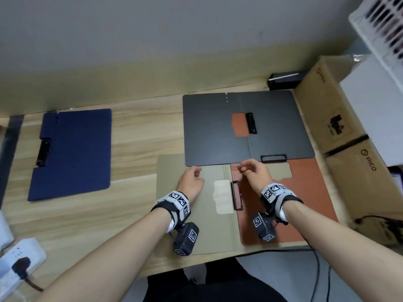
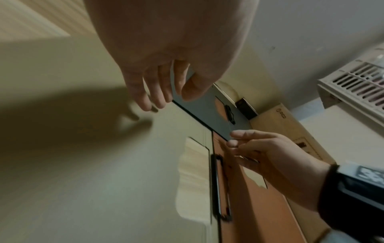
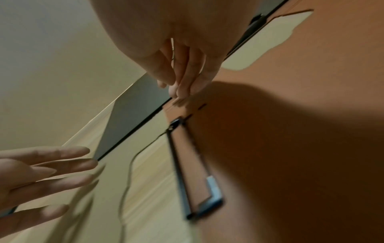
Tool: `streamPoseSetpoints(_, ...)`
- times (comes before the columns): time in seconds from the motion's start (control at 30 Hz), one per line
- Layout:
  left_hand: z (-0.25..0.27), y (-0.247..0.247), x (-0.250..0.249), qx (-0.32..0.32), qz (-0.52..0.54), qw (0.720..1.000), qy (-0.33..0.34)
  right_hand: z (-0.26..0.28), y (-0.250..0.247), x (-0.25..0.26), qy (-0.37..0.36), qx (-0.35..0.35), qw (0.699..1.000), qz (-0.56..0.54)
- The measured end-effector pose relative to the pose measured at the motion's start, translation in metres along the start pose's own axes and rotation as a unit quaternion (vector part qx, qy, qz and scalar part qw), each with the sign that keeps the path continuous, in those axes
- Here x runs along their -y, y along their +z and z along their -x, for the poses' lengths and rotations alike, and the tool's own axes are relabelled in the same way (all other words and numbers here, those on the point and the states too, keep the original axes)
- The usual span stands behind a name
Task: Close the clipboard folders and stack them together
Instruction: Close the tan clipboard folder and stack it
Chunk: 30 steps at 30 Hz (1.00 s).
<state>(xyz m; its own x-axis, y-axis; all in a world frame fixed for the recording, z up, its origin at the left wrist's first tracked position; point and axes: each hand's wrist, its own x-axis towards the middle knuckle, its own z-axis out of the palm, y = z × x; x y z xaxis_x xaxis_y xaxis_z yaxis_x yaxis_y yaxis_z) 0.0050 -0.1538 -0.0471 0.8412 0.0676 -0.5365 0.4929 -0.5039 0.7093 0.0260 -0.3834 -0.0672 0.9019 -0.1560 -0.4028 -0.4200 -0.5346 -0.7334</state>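
A dark grey clipboard folder (image 1: 218, 131) lies open flat at the back of the desk, its front edge over two others. In front of it lie an open khaki folder (image 1: 192, 214) and an orange-brown folder panel (image 1: 283, 203), with a black clip (image 1: 236, 195) between them. A blue folder (image 1: 72, 153) lies closed at the far left. My left hand (image 1: 196, 171) hovers at the grey folder's front left corner (image 3: 97, 156), fingers (image 3: 68, 166) straight and holding nothing. My right hand (image 1: 245, 166) is loosely curled, with its fingertips (image 3: 178, 92) at the grey folder's front edge.
Cardboard boxes (image 1: 340, 118) stand along the desk's right side, and a small black box (image 1: 283, 80) sits behind the grey folder. A white power strip (image 1: 19, 262) with a plug lies at the front left. A white slotted crate (image 1: 383, 29) is at the upper right.
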Motion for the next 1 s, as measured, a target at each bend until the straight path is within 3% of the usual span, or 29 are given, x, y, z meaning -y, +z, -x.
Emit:
streamPoseSetpoints(0.13,0.006,0.04,-0.002,0.038,-0.028,0.999,-0.014,-0.002,-0.019,-0.018,-0.012,-0.022,1.0,0.019)
streamPoseSetpoints(0.27,0.01,0.065,-0.012,0.072,-0.144,0.987,-0.013,0.002,-0.028,-0.029,-0.018,-0.044,0.998,0.04)
streamPoseSetpoints(0.5,0.009,0.094,-0.038,0.059,-0.362,0.93,0.03,0.003,-0.042,-0.043,-0.007,-0.047,0.976,0.212)
streamPoseSetpoints(0.77,0.004,0.1,-0.047,0.052,-0.409,0.91,0.051,0.001,-0.038,-0.049,-0.051,-0.034,0.956,0.287)
streamPoseSetpoints(1.0,0.005,0.102,-0.044,0.096,-0.439,0.89,0.076,-0.005,-0.039,-0.05,-0.06,-0.033,0.956,0.285)
